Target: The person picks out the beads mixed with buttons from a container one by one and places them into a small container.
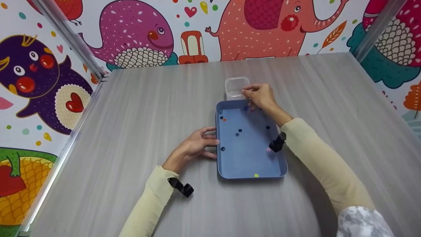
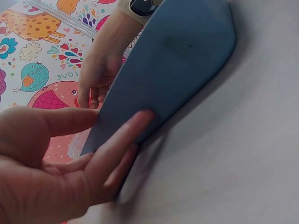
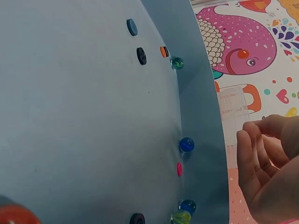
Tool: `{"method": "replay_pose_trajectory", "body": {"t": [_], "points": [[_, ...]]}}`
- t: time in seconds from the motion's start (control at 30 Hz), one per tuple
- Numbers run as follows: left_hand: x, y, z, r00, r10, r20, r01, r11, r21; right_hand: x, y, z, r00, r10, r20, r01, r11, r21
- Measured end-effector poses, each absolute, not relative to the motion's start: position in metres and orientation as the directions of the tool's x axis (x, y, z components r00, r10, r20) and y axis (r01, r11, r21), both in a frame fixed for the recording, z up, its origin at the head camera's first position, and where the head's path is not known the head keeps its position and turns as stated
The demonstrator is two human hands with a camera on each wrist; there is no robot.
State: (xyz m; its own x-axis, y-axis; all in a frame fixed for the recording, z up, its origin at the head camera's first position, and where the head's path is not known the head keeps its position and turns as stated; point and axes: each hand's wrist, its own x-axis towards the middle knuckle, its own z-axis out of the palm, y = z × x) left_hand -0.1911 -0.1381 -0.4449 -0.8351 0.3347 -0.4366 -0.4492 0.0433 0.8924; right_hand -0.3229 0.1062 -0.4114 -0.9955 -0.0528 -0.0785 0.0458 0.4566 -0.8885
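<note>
A shallow blue tray point(image 1: 250, 161) holds small buttons and glass marbles. My left hand point(image 1: 197, 143) touches its left side, fingers against the outer wall point(image 2: 168, 60) and thumb at the rim. Over a clear plastic container point(image 1: 236, 86) behind the tray, my right hand point(image 1: 261, 96) has thumb and index fingertips together. Whether something tiny sits between them cannot be made out. In the right wrist view, a blue marble point(image 3: 187, 144), a pink button point(image 3: 179, 169) and a green marble point(image 3: 177, 63) lie along the tray wall, with a black button point(image 3: 141, 56) farther in.
The tray stands on a grey wood-grain table point(image 1: 158, 108). Cartoon-printed panels point(image 1: 138, 33) rise behind and at both sides. A yellow-green button point(image 1: 256, 175) lies by the tray's near wall. Black wrist cameras point(image 1: 278, 142) sit on both sleeves.
</note>
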Motion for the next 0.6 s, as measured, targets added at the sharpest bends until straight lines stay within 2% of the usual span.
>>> {"method": "replay_pose_trajectory", "body": {"t": [0.27,0.6], "points": [[-0.1914,-0.1385,-0.4448,-0.835,0.336,-0.436,-0.449,0.044,0.892,-0.3233,0.1057,-0.4133,-0.997,-0.051,-0.06,0.033,0.423,-0.905],[-0.1902,-0.1381,-0.443,-0.836,0.331,-0.437,-0.452,0.035,0.891,-0.3204,0.1053,-0.4131,-0.997,-0.054,-0.055,0.025,0.447,-0.894]]}}
